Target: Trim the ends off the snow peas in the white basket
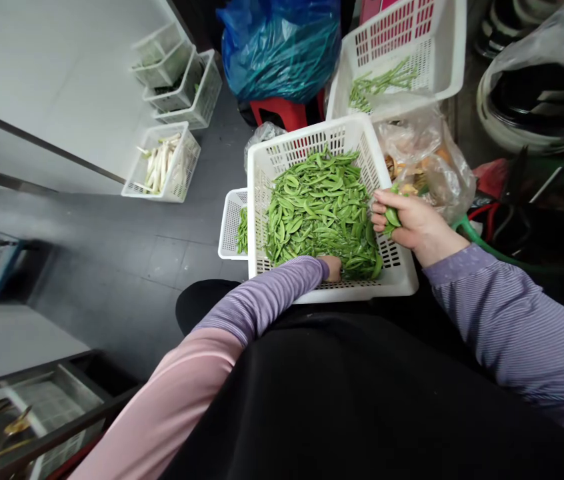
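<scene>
A white slatted plastic basket [402,280] in front of my body holds a heap of green snow peas [317,207]. My left hand [332,268] reaches into the near side of the heap. Its fingers are hidden among the pods, so their pose does not show. Over the basket's right rim, my right hand [412,223] is closed around a few snow peas, with green pods showing between its fingers and thumb.
A clear plastic bag [455,177] with scraps lies right of the basket. Behind stands another white basket [442,67] with green stalks and a blue bag [282,53] on a red stool [282,115]. A smaller basket [232,227] sits left; scissors [492,213] lie right.
</scene>
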Demonstrator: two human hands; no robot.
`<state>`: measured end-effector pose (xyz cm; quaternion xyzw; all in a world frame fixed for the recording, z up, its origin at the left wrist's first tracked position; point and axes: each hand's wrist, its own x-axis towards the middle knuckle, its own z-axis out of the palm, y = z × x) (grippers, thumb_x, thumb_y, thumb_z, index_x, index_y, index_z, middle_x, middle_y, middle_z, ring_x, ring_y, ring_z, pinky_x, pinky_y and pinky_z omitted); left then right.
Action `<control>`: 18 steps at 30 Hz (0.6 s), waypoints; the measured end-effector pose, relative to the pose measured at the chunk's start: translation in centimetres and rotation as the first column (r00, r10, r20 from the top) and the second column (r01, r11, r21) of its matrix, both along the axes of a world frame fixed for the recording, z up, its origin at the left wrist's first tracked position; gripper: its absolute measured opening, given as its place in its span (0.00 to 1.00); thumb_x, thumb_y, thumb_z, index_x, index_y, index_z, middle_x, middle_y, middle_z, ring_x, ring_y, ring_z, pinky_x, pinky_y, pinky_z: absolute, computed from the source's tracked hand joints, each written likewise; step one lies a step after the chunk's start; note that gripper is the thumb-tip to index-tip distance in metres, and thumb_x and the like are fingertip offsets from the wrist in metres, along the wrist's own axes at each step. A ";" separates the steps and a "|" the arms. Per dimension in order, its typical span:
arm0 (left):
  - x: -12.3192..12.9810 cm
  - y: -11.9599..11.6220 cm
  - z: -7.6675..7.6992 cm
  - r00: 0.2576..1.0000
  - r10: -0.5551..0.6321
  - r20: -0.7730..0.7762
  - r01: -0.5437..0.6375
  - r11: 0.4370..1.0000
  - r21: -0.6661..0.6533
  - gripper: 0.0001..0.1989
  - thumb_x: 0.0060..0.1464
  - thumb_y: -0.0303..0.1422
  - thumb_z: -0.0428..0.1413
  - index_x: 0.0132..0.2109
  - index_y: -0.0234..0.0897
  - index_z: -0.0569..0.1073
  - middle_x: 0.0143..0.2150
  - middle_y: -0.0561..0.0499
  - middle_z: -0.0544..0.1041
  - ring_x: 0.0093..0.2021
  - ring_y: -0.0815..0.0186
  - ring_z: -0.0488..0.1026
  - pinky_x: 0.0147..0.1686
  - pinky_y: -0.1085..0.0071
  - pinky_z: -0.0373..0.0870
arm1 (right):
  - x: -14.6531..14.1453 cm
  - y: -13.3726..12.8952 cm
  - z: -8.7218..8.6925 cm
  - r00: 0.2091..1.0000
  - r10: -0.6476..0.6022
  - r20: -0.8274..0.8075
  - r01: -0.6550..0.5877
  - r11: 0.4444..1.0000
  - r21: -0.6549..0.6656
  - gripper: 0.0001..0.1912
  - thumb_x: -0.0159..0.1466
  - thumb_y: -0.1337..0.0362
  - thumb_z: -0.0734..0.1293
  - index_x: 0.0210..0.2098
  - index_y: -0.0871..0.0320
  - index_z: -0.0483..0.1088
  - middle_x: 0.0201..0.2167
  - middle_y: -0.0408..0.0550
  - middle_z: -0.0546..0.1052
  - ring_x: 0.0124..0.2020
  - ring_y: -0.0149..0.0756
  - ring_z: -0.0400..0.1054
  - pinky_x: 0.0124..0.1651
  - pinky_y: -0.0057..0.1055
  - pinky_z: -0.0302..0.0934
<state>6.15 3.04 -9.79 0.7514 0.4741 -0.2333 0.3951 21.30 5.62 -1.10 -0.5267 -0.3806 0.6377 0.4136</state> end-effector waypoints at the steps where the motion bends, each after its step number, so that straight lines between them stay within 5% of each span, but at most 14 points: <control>1: -0.8 0.3 0.6 1.000 0.000 0.030 0.000 1.000 -0.006 0.02 0.37 0.23 0.56 0.23 0.32 0.73 0.24 0.48 0.73 0.32 0.63 0.70 0.37 0.70 0.66 | 0.0 0.0 -0.1 0.995 0.023 0.095 -0.025 1.000 0.017 0.14 0.49 0.54 0.67 0.23 0.56 0.61 0.14 0.37 0.59 0.15 0.25 0.51 0.18 0.25 0.48; 5: -4.5 1.0 4.3 0.945 0.192 0.266 -0.170 0.980 -0.103 0.05 0.45 0.29 0.53 0.30 0.32 0.73 0.21 0.55 0.71 0.20 0.75 0.64 0.26 0.77 0.64 | -0.9 -0.9 -0.5 0.791 0.266 0.551 -0.279 0.958 -0.061 0.10 0.42 0.62 0.72 0.21 0.59 0.67 0.11 0.37 0.61 0.13 0.24 0.51 0.17 0.25 0.45; 8: -5.7 0.1 6.7 0.797 0.432 0.423 -0.372 0.902 -0.219 0.10 0.52 0.32 0.48 0.37 0.30 0.70 0.24 0.55 0.71 0.14 0.78 0.59 0.18 0.79 0.58 | -2.7 -2.3 -1.0 0.720 0.428 0.546 -0.396 0.900 -0.184 0.09 0.44 0.62 0.71 0.23 0.59 0.69 0.09 0.35 0.60 0.12 0.25 0.53 0.17 0.25 0.46; 10: -5.7 -1.0 7.4 0.723 0.505 0.472 -0.481 0.858 -0.180 0.10 0.54 0.32 0.46 0.38 0.30 0.69 0.26 0.53 0.72 0.15 0.78 0.60 0.18 0.79 0.58 | -3.8 -3.2 -1.5 0.801 0.382 0.461 -0.356 0.923 -0.146 0.11 0.46 0.59 0.69 0.26 0.59 0.68 0.09 0.35 0.61 0.12 0.26 0.54 0.17 0.24 0.47; 13: -5.3 -2.3 7.6 0.733 0.453 0.507 -0.564 0.822 0.081 0.08 0.52 0.31 0.49 0.34 0.31 0.71 0.27 0.52 0.72 0.23 0.75 0.66 0.25 0.78 0.63 | -4.6 -4.0 -2.1 0.864 0.243 0.442 -0.260 0.965 -0.022 0.11 0.50 0.57 0.66 0.29 0.59 0.69 0.10 0.36 0.61 0.14 0.27 0.56 0.19 0.25 0.49; 16: -5.1 -2.7 7.8 0.785 0.374 0.494 -0.553 0.783 0.285 0.05 0.49 0.30 0.53 0.33 0.33 0.71 0.28 0.52 0.72 0.29 0.73 0.67 0.31 0.78 0.64 | -4.5 -4.1 -2.1 0.773 0.183 0.607 -0.355 0.918 0.176 0.08 0.52 0.60 0.65 0.27 0.58 0.71 0.17 0.41 0.69 0.21 0.31 0.62 0.26 0.27 0.55; 18: -5.0 -2.6 8.4 0.762 0.427 0.487 -0.587 0.773 0.240 0.06 0.51 0.31 0.51 0.33 0.33 0.70 0.24 0.54 0.70 0.24 0.74 0.65 0.27 0.78 0.63 | -4.3 -4.1 -1.9 0.705 0.136 0.696 -0.449 0.845 0.289 0.06 0.52 0.62 0.64 0.26 0.57 0.72 0.25 0.44 0.74 0.29 0.34 0.66 0.33 0.29 0.57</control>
